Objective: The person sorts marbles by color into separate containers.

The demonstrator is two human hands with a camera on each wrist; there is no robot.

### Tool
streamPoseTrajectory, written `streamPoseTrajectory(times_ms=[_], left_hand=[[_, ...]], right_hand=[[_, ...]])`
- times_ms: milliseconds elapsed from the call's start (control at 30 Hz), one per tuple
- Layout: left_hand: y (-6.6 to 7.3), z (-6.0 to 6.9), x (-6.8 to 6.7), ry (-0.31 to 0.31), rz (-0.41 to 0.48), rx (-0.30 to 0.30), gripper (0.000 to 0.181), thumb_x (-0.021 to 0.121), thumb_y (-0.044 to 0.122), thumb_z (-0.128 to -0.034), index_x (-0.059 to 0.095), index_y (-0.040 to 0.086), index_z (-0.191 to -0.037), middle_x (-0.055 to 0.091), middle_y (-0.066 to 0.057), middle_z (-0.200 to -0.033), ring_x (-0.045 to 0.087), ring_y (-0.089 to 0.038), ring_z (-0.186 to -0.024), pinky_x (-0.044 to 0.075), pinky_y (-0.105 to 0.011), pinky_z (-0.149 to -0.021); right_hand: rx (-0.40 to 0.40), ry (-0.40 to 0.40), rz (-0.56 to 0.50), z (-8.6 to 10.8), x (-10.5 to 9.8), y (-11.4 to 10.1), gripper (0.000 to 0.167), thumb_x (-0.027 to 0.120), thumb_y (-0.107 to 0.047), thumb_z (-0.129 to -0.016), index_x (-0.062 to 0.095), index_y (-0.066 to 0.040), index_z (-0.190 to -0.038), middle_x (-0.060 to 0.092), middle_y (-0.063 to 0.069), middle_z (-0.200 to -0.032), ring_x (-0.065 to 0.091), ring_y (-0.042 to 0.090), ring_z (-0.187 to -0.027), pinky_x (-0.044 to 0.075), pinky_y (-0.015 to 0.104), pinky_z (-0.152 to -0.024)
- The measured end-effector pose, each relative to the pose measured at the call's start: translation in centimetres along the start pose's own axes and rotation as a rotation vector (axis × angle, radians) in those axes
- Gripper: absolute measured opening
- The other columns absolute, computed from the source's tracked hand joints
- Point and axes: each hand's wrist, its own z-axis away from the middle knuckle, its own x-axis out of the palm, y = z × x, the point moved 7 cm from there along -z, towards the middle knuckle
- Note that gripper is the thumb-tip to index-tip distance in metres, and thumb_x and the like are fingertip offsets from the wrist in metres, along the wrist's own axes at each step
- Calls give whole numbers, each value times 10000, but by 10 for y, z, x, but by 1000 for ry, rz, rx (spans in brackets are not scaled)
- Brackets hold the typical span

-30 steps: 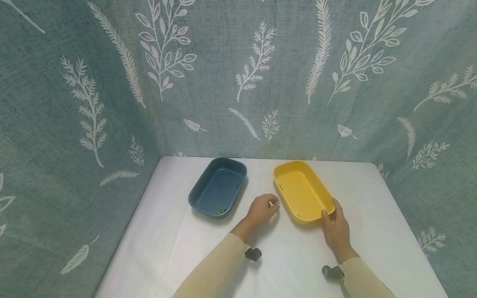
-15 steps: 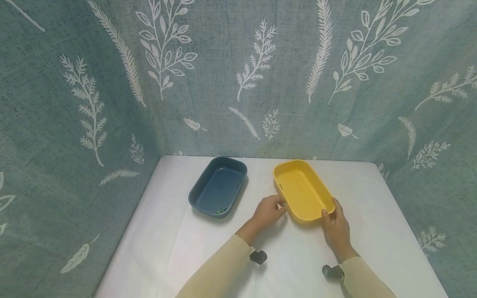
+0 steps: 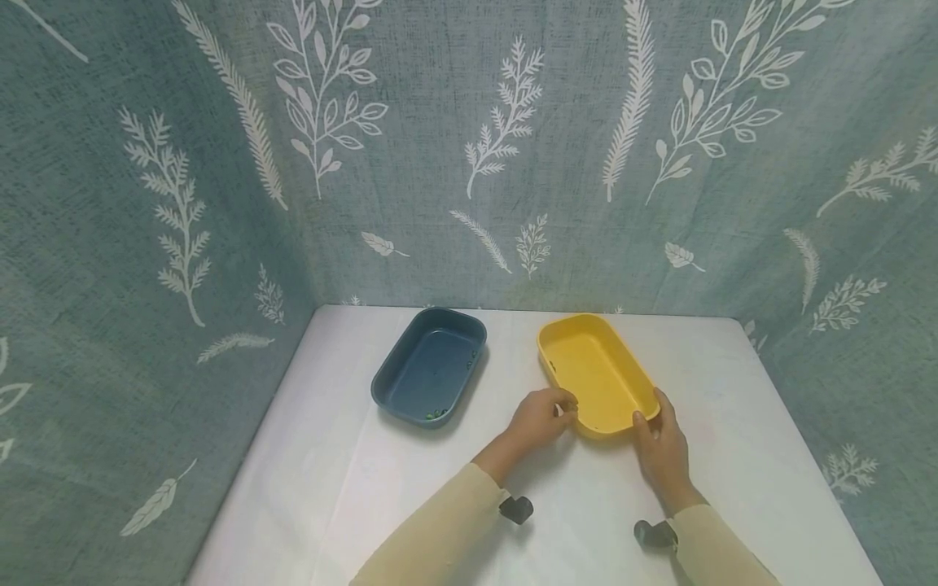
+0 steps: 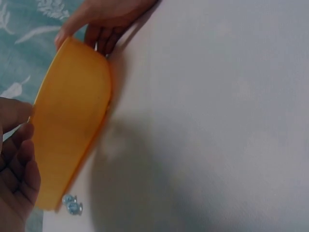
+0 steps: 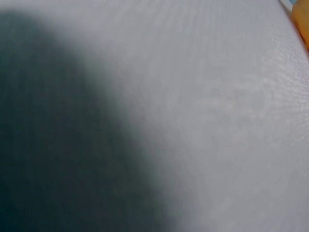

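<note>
A yellow rectangular tray (image 3: 597, 374) with rounded corners stands toward the right of the table. My right hand (image 3: 662, 456) grips its near right corner, thumb on the near side and fingers round the outer edge. At the near left edge, my left hand (image 3: 545, 419) has curled fingers that pinch the rim. The left wrist view shows the tray's outer wall (image 4: 72, 111) between both hands. Small clear bluish gem-like pieces (image 4: 72, 207) lie on the table beside that wall; in the head view they are hidden. A small dark mark shows on the tray's left inner side.
A dark blue tray (image 3: 428, 370) stands left of the yellow one, with small green pieces (image 3: 437, 414) at its near end. White cloth (image 3: 337, 480) covers the table. Patterned green curtains (image 3: 425, 163) enclose the back and sides. The right wrist view shows mostly cloth and shadow.
My left hand has moved right, from just beside the yellow tray to its near left rim. The right hand and both trays look unmoved.
</note>
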Motion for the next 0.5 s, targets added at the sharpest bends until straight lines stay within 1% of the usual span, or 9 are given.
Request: streamPoseTrajectory(times_ms=[200,300,500], left_hand=[[4,-1,5,-18,-9,10,201,663,245,-911,727,146,-1074,616,147,-838,520,-13,-702,442,-159,-649],[6,-1,7,-25,-21,6,209,666,267,-910,732,147,-1068,596,158,-804,512,-14,-701,441,-161,-662],[10,0,6,-22,-42,3,204,693,280,-910,752,138,-1044,617,140,-812,515,-17,-721,446,-166,-676]], right_hand=[[12,2,-1,0,0,0,636,496,-339,-1019,202,-165,-1555,417,233,-1458,453,436,-1248,351,619,-993],[16,1,-2,0,1,0,637,504,-337,-1015,213,-158,-1552,399,225,-1475,414,439,-1295,322,625,-1027],[19,11,18,-2,0,2,638,508,-343,-1011,224,-149,-1549,382,218,-1490,380,444,-1326,303,617,-1053]])
